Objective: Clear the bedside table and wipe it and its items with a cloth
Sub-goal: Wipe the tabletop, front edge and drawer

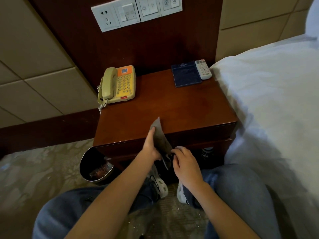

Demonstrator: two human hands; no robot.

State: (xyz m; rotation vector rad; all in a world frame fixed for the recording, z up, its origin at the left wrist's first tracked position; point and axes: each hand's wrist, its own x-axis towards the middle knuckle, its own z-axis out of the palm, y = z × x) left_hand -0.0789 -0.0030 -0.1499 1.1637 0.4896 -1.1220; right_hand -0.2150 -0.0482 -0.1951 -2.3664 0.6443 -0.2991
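Seated low, facing bedside table [172, 107] from the front, with jeans [241, 195] filling the bottom of view on both sides. Holding grey cloth [159, 133] up on edge just in front of the table's front edge, tip reaching slightly above the top surface. Cannot tell whether it touches the wood. Gripping its left side with left hand [151, 148]: thumb stretched up along the fabric, other fingers hidden behind it. Pinching its lower corner with right hand [185, 163], fingers curled, lower and to the right.

Everything on the tabletop pushed to the rear:
- At back-left corner: beige-and-yellow telephone [119, 84], coiled cord [101, 107] spilling over the left edge.
- At back right, against the wood panel [155, 40]: dark blue pad [186, 75].
- Right beside the pad, apparently touching: white remote [203, 69], close to the right edge.

Bare wood between telephone and pad, and across the whole front half.

Boxed in on the right by white bed [267, 100], bedding up against the table's right edge. Open carpet [43, 169] to the left. At front-left corner on the floor: round dark bin [95, 167], partly tucked under the overhanging top. Down by the base, between the legs: white trainers [160, 185]. Up on the panel: socket and switch plate [136, 12].
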